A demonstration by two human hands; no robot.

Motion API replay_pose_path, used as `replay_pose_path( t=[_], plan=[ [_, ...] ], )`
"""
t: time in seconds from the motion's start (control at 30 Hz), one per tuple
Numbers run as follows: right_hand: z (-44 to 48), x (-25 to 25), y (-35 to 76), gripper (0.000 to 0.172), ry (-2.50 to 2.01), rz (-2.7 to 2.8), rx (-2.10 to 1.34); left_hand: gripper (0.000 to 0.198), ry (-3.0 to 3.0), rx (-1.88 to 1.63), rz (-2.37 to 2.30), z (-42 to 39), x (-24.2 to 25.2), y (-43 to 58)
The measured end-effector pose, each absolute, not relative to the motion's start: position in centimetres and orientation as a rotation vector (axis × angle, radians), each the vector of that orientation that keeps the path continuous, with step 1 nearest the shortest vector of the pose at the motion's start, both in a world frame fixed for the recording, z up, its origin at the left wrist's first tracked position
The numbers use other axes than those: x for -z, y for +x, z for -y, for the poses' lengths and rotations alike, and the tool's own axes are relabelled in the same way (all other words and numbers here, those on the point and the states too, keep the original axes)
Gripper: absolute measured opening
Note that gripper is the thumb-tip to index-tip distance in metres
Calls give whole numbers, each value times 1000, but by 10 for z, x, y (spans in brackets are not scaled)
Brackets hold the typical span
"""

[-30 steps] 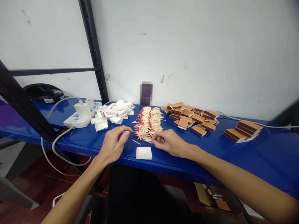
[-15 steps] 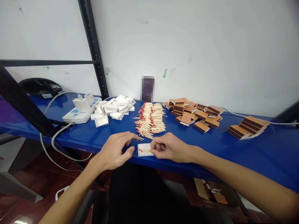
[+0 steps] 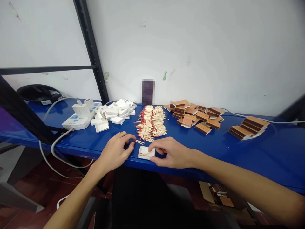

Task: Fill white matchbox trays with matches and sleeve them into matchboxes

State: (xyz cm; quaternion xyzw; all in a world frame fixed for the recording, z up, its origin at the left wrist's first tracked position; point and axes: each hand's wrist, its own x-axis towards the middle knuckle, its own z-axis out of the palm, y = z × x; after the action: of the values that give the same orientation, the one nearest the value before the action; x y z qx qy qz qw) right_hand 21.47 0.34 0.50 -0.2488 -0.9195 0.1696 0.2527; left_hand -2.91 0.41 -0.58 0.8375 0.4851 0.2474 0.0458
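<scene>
A small white matchbox tray [image 3: 152, 154] lies near the table's front edge, with a few red-headed matches [image 3: 144, 155] inside. At its right end is my right hand [image 3: 173, 152], thumb and index finger apart; the index tip reaches over the tray and the thumb is by its front corner. My left hand [image 3: 118, 149] rests to the left, fingers curved and parted, its index tip at the heads of a couple of loose matches [image 3: 140, 142]. Behind both hands spreads a big heap of matches [image 3: 152, 122].
White trays [image 3: 116, 111] are piled at back left beside a power strip [image 3: 78, 122] with cables. Brown matchbox sleeves [image 3: 190, 111] are heaped at back right; several stacked matchboxes [image 3: 249, 128] stand farther right. A black shelf post [image 3: 91, 47] rises at left.
My right thumb and index finger have parted over the tray, showing more of it and its matches. My left fingertips have come to the loose matches, which now lie a little farther left.
</scene>
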Motion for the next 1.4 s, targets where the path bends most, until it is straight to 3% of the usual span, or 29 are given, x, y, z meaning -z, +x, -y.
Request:
replay_pose_path(
  t=[0.23, 0.63, 0.93, 1.4],
  plan=[
    [-3, 3, 213, 17, -734, 2557, -286, 17, 2495, -771, -1528, -3, 3, -27],
    [0, 2, 214, 6, -524, 2597, -265, 16, 2428, -771, -1521, -4, -1, -27],
    [4, 5, 212, 16, -381, 2558, 181, 15, 2419, -739, -1533, -5, 0, -26],
    [-1, 9, 214, 13, -464, 2537, -253, 18, 2416, -700, -1455, -7, 2, -27]
  ],
)
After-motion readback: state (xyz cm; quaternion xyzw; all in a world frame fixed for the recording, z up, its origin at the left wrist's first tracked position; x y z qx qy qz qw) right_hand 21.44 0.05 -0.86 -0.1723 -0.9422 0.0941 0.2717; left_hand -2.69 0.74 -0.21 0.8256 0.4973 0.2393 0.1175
